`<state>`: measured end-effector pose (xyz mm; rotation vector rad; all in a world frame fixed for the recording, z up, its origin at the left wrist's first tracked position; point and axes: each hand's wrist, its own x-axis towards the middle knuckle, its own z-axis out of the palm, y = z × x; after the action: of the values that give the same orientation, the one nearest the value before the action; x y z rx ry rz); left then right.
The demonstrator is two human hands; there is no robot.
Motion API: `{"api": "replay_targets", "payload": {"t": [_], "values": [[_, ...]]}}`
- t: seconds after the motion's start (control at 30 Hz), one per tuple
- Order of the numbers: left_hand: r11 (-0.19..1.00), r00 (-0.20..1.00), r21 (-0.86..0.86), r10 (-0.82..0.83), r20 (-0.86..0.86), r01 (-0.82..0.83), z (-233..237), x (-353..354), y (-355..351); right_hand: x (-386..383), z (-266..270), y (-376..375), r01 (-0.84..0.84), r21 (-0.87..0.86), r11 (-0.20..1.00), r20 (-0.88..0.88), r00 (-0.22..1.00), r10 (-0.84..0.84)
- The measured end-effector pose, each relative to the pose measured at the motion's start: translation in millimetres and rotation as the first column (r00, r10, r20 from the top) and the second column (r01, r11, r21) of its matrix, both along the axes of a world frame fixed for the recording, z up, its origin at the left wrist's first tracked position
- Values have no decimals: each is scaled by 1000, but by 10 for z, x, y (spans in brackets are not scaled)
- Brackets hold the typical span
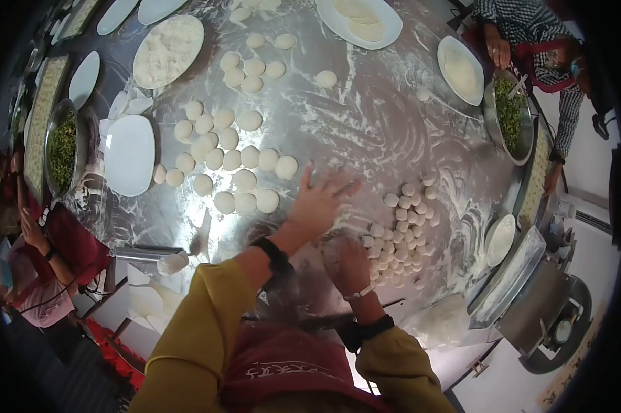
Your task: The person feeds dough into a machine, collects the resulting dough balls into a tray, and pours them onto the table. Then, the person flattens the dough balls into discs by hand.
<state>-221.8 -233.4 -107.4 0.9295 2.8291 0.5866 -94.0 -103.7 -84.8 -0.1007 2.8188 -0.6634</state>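
My left hand [324, 201] is stretched over the floured metal table [372, 110], fingers spread and slightly blurred, with nothing in it. Just left of it lie flattened round dough pieces [268, 200]. My right hand [349, 260] is nearer to me, its fingers curled down; what they hold, if anything, is hidden. Close by on its right is a cluster of small cut dough lumps [400, 241], dusted with flour.
An oval plate of flour [168, 51] and a white plate [129, 155] stand at left. Bowls of green filling [64, 148] [510, 117] are at both sides. A metal cylinder [147, 254] lies at the left front edge. Co-workers' hands [497, 51] [34, 229] are at both sides.
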Motion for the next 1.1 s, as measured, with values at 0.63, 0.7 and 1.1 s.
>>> {"api": "replay_targets", "payload": {"t": [0.63, 0.7, 1.1], "values": [[996, 993, 50, -74, 87, 70, -25, 258, 255, 410, 351, 145, 110, -104, 988, 84, 991, -101], [997, 994, 8, -78, 74, 78, -24, 217, 209, 378, 287, 61, 78, -82, 994, 88, 994, -71], [989, 995, -120, 79, -62, -87, 92, -212, -418, -540, 121, -247, 306, -447, 841, 109, 951, -288]]}}
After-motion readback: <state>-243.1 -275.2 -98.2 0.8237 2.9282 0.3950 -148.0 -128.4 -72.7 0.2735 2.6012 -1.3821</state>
